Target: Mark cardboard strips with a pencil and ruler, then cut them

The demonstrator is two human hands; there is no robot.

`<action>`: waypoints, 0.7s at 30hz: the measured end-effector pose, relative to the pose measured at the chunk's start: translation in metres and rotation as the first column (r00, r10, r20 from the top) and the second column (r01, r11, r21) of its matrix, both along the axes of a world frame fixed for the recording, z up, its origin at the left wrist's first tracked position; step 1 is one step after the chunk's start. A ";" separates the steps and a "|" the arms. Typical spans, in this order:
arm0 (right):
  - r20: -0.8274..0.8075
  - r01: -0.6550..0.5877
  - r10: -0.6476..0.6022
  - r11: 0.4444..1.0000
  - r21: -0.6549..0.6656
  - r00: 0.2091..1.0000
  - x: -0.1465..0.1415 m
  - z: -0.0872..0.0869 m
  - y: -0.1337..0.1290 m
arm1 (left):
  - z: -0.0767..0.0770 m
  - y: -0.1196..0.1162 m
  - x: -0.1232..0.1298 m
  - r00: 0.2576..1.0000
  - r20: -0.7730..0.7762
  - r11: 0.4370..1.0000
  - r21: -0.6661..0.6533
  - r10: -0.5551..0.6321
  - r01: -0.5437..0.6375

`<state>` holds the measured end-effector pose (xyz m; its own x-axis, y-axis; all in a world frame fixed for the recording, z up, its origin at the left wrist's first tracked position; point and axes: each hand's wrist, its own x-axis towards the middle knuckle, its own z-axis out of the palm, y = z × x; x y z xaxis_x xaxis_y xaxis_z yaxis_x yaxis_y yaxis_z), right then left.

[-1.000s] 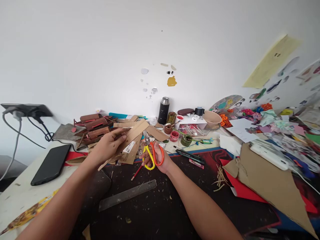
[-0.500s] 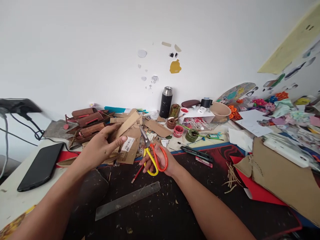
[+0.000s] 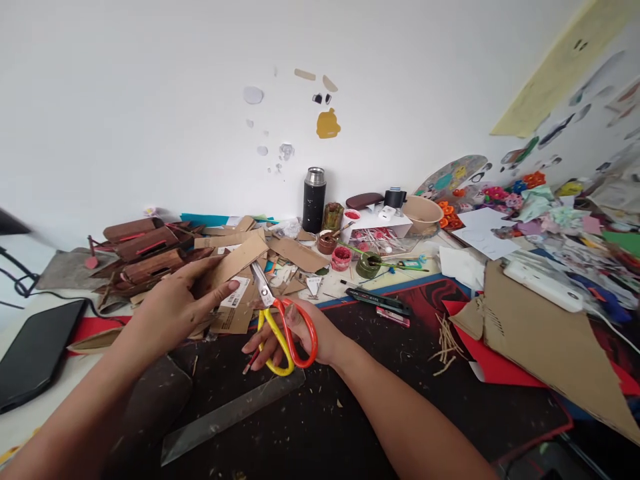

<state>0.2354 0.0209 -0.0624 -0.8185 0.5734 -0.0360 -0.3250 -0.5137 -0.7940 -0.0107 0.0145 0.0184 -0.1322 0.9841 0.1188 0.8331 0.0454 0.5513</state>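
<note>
My left hand grips a folded piece of brown cardboard between thumb and fingers, over the back of the desk mat. Scissors with one yellow and one red handle are in my right hand, its fingers through and around the handles. Their blades point up and away, and the tips lie at the lower edge of the held cardboard. A clear ruler lies on the dark mat below my hands. Behind them is a flat cardboard piece with a white label.
Brown cardboard models and a phone lie left. A black flask, paint jars and a beige bowl stand at the back. Box cutter, twigs and large cardboard lie right.
The view has shifted right, so most things appear further left. The scissors have come nearer the camera, and their blades now reach the held cardboard's lower edge.
</note>
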 end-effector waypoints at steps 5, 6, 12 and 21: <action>-0.011 -0.020 0.020 1.000 0.022 1.000 -0.005 -0.008 0.003 | 0.000 0.001 -0.005 0.998 -0.055 1.000 0.028 0.006 -0.005; -0.010 -0.024 0.024 0.999 0.035 1.000 -0.007 -0.010 0.004 | 0.001 0.001 -0.004 0.998 -0.060 1.000 0.010 0.003 -0.003; 0.073 0.050 -0.059 0.992 0.115 0.996 -0.009 -0.017 0.006 | 0.006 0.001 -0.003 0.994 -0.106 0.998 -0.048 0.032 -0.037; 0.284 0.203 -0.274 0.945 0.256 0.919 -0.009 -0.006 -0.003 | -0.006 0.001 -0.011 0.977 -0.211 0.986 0.156 -0.022 0.056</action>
